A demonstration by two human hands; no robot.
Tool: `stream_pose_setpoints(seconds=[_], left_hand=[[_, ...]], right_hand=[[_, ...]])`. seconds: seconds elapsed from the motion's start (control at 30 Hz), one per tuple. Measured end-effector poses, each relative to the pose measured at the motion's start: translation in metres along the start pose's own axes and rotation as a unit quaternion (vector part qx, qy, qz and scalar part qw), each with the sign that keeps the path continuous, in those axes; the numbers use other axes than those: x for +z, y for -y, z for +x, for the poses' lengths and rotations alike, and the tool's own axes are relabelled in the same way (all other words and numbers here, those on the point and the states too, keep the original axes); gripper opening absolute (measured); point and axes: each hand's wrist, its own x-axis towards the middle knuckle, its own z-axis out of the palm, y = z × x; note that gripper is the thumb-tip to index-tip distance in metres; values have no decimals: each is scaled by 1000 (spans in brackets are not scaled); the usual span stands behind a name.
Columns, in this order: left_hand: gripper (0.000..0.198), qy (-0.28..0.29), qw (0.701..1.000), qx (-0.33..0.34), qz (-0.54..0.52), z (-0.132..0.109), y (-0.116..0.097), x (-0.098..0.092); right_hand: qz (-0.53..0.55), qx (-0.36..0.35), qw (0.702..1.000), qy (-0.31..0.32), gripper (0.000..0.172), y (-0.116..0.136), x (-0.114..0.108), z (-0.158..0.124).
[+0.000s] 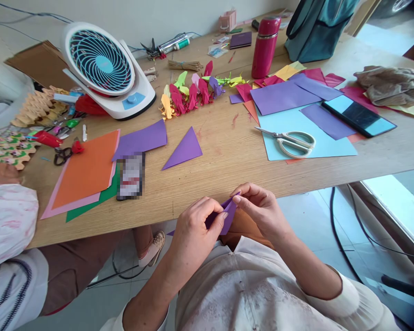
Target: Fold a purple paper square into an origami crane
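Note:
Just over the table's front edge, above my lap, I hold a folded piece of purple paper [230, 218]. My left hand [196, 230] pinches its left part between thumb and fingers. At its upper right corner, my right hand [258, 207] pinches the tip. A thin purple point sticks out to the left, behind my left hand. On the table ahead lies a purple paper triangle [184, 149]. To its left is a purple sheet [141, 139]. Scissors with pale handles [291, 140] rest on a light blue sheet [317, 149] to the right.
A white fan [103, 69] stands at the back left, near folded paper cranes [193, 92]. Orange paper [86, 170] lies at left, beside another person's sleeve [10, 220]. A red flask [265, 50], a phone [359, 115] and a teal bag [320, 32] are at right.

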Motion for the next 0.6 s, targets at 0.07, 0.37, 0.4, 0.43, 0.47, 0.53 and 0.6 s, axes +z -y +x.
stream_pose_setpoints(seconds=[0.07, 0.37, 0.4, 0.43, 0.47, 0.53, 0.6], left_hand=[[15, 0, 1000, -1, 1, 0, 1, 1], [16, -3, 1000, -3, -2, 0, -1, -1], [16, 0, 1000, -4, -4, 0, -1, -1], [16, 3, 1000, -7, -4, 0, -1, -1], [16, 5, 1000, -10, -4, 0, -1, -2], [15, 3, 1000, -17, 2, 1, 0, -3], [15, 1, 1000, -26, 12, 1, 1, -3]], right_hand=[[0, -6, 1000, -2, 29, 0, 0, 0], [-9, -18, 1000, 9, 20, -6, -7, -2], [-7, -20, 1000, 7, 20, -6, -7, -2], [-4, -21, 1000, 3, 20, -7, -7, -2], [0, -22, 1000, -3, 20, -7, -7, -2], [5, -24, 999, -20, 20, -8, -6, -3], [7, -27, 999, -34, 20, -8, -5, -3]])
